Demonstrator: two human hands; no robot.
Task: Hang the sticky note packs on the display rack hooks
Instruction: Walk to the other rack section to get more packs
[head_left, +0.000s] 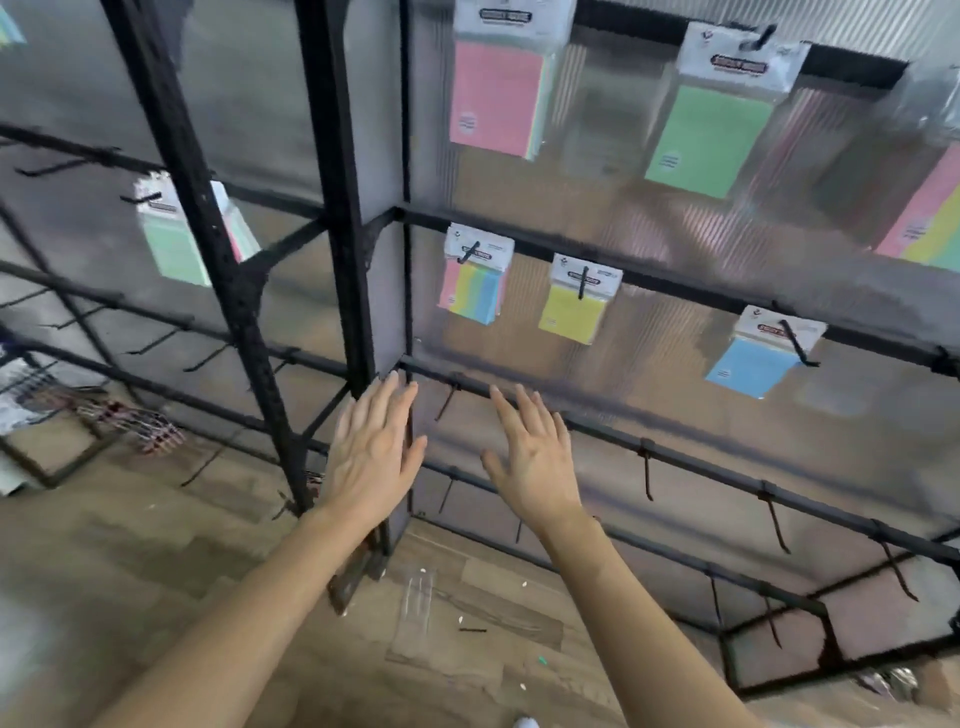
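Up on the display rack, a pink pack, green pack and pink-and-yellow pack hung along the top rail. A striped pack, yellow pack and blue pack dangled from the middle rail's hooks. A pale green pack hung on the left panel.

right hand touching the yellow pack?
Apart. The head view shows the right hand open below the yellow pack, with bare panel visible between them.

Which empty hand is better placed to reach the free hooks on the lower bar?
Probably the right hand: the bare black metal hooks lie on its side; the left hand is before the black upright post.
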